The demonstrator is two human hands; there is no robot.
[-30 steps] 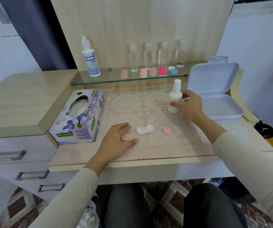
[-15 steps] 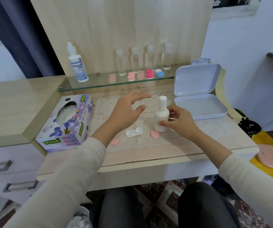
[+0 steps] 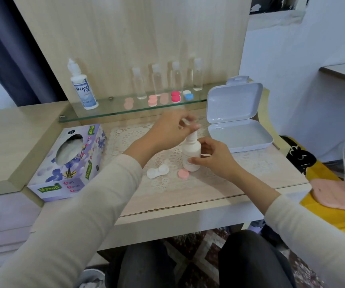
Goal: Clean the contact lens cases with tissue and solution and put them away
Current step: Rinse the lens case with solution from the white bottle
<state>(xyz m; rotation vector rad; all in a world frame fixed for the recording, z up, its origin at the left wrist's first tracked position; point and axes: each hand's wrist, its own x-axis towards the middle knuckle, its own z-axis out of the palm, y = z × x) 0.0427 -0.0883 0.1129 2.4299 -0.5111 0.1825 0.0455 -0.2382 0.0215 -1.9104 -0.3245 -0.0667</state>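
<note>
The contact lens case [image 3: 157, 171] lies open on the lace mat [image 3: 126, 134], just left of the foot of the small white bottle [image 3: 191, 151], with one pink lid [image 3: 183, 174] lying against the bottle's base on the near side. A second ago our left hand [image 3: 167, 132] rested on the mat by a pink lid and our right hand [image 3: 213, 157] had the bottle farther back. Now the bottle stands next to the case. The right hand's fingers and thumb are curled round its body, while the left has risen to its top and pinches what looks like a clear cap [image 3: 185, 122] just above the bare nozzle, though the blur makes that uncertain. We take it that the solution is being opened, so wetting the case comes next and no wiping has begun. The second lid we cannot see; our left sleeve covers that patch of mat. Well left of the bottle sits the tissue box [image 3: 70, 163], behind it and to the right the white storage box [image 3: 240, 135] stands open, and behind it runs the glass shelf [image 3: 115, 113] with more cases [image 3: 175, 96] and a larger solution bottle [image 3: 83, 88]. Nothing blocks the way to the case, but our left arm crosses the path to the tissues.
</note>
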